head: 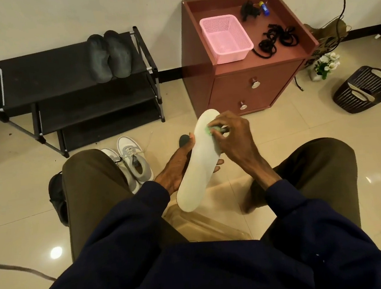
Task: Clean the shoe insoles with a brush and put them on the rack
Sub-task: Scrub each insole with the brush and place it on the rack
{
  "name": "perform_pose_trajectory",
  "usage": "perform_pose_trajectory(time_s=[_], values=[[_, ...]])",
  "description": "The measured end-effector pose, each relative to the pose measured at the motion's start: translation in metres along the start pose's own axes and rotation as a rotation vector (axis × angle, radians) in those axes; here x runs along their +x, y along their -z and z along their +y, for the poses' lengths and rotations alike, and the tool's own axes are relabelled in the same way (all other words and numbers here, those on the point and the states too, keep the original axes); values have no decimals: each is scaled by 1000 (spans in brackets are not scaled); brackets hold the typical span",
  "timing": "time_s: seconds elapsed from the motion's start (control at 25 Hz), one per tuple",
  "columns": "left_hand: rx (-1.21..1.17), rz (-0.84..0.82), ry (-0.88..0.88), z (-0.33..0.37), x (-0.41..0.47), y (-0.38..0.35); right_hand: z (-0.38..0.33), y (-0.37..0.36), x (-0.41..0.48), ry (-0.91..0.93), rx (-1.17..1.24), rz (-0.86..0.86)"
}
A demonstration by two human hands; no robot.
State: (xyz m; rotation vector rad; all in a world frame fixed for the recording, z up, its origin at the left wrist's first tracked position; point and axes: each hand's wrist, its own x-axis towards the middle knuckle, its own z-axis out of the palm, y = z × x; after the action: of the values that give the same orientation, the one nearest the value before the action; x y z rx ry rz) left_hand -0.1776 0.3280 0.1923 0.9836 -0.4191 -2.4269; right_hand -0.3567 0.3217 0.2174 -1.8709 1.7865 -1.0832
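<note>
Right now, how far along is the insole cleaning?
Done, it seems: two dark insoles already lie on the top shelf of the rack. In hand: the left hand holds a white insole while the right hand scrubs it with a brush. Left: finishing this one and racking it.

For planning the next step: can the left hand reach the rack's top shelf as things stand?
Probably not: the left hand holds the white insole, and the rack stands well away, beyond the sneakers.

One white insole (196,167), two sneakers (134,159), two baskets (226,37), one rack (59,71).
</note>
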Motion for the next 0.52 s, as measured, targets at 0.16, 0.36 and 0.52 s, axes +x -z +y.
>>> perform_pose_trajectory(time_s=[0.16,0.36,0.52], values=[[49,116,-122,4,3,10,-19,-2,-7,74,64,-499],[2,14,-16,0,4,10,3,3,4,1,-59,-127],[98,-10,21,-3,6,9,18,1,0,-62,-62,81]])
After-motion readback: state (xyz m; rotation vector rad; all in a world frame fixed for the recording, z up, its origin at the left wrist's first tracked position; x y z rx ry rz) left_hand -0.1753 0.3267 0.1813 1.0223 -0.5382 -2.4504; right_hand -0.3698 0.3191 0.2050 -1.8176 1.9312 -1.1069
